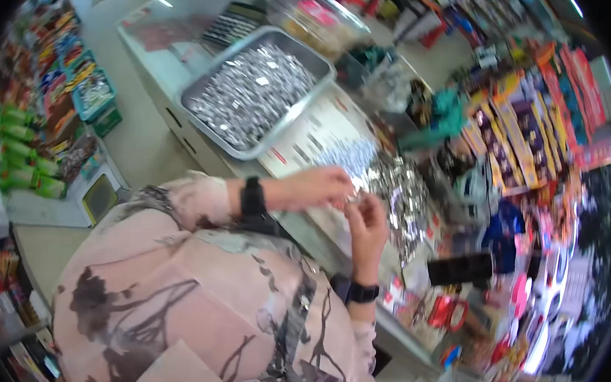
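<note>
My left hand and my right hand are close together over the counter, fingertips nearly meeting. Both have their fingers pinched; whatever lies between them is too small and blurred to name. Just beyond the fingers lies a heap of small pale-blue pieces. Beside it, to the right, spreads a pile of shiny silver foil pieces. Farther off to the left stands a grey rectangular tub, filled with many small silver pieces.
The counter's white top runs under the tub. A clear plastic container stands behind it. A dark phone-like slab is right of my right hand. Packaged goods crowd the right side; shelves of green packets stand at left.
</note>
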A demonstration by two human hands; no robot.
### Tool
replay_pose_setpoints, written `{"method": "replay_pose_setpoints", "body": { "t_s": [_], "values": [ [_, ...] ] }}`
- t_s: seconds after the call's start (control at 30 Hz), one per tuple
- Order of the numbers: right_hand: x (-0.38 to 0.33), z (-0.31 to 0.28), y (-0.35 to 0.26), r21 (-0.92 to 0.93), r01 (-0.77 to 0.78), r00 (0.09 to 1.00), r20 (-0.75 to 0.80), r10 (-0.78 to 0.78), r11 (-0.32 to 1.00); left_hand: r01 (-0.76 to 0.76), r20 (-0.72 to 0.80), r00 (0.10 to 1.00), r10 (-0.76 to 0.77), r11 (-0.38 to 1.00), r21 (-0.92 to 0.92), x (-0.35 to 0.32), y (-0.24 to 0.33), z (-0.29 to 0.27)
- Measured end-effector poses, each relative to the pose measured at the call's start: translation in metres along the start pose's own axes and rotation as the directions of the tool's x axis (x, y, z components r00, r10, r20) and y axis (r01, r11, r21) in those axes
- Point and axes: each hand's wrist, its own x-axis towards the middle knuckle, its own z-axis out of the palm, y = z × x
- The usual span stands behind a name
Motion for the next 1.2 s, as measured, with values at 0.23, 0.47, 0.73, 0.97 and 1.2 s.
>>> {"method": "replay_pose_setpoints", "body": {
  "t_s": [0.23,0.47,0.73,0.97,1.2],
  "values": [
    [-0.005,-0.048,0.012,-0.095,-0.225,0.969,-0.127,0.212,0.970,0.032,0.015,0.999,-0.028,0.909,-0.415,0.003,0.008,-0.028],
    [0.008,-0.031,0.023,-0.590,0.036,0.993,-0.068,-0.094,0.806,-0.115,-0.012,0.991,0.135,0.884,0.453,0.011,0.005,-0.016],
    [0.010,-0.027,0.015,-0.644,-0.030,0.996,-0.086,-0.033,0.765,-0.229,0.186,0.937,0.294,0.120,0.966,0.018,-0.001,-0.008],
    [0.014,-0.022,0.017,-0.687,0.108,0.983,-0.034,-0.181,0.718,-0.317,0.278,0.906,0.318,0.075,0.946,0.018,-0.008,-0.015],
    [0.010,-0.024,0.019,-0.663,0.138,0.976,-0.037,-0.216,0.736,-0.327,0.287,0.888,0.360,0.054,0.943,0.014,-0.010,-0.016]
  ]
}}
